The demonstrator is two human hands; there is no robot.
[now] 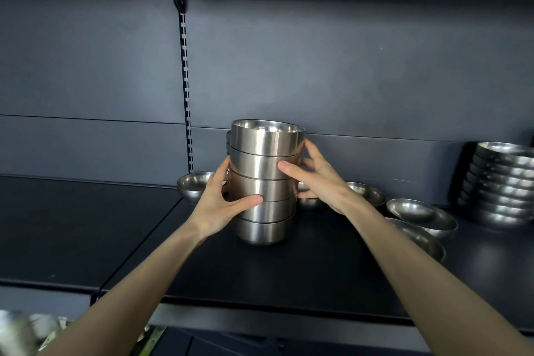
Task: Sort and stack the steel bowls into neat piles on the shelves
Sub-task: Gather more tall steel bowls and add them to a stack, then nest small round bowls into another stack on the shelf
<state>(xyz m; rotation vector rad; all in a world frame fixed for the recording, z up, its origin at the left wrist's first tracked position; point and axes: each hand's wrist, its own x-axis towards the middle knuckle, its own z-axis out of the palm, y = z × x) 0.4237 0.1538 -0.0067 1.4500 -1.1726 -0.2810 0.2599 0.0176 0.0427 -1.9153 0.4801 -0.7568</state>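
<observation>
Head view: two bare forearms are reaching up from the bottom edge, left forearm (130,283) and right forearm (419,283), both stretching toward mid-frame. Blurred clutter (17,332) is sitting at the lower left corner, too soft to identify.

Left hand (219,202) is grasping the stack of steel bowls (265,182) from its left side, thumb lying across the front low on the stack, fingers curling round behind. Right hand (318,182) is grasping the same stack from the right, thumb pressing on the second bowl from the top, fingers wrapping the far side.

Stack is showing five nested straight-walled bowls, standing upright, bottom bowl appearing to rest on the dark shelf (260,269) near the middle, close to the back panel (346,66). A second stack's rim (228,139) is peeking out behind it on the left.

Single round bowl (193,185) is sitting just left of the left hand. Shallow bowls (422,214) are lying loose to the right, some overlapping. Tall pile of shallow bowls (502,182) is leaning at the far right. Slotted upright (186,89) is running down the back wall.
</observation>
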